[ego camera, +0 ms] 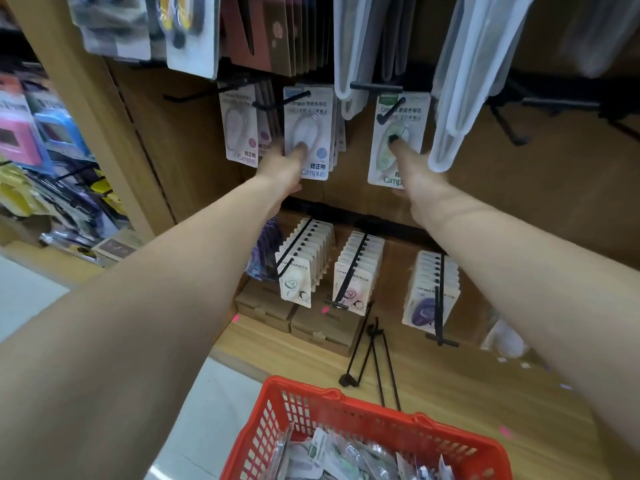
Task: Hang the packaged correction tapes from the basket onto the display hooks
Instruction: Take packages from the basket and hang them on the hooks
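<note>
I pinch a tape pack [394, 140] in my right hand [412, 174] and another pack [308, 133] in my left hand [284, 168], steadying both on their hooks [389, 112] above the basket [346, 407].

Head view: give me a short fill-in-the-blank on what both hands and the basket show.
1. The left hand holds a pack with a ____ dot.
2. The right hand grips a green-tinted pack on a black ____.
3. The basket is ____ in colour.

Missing words: blue; hook; red
</note>
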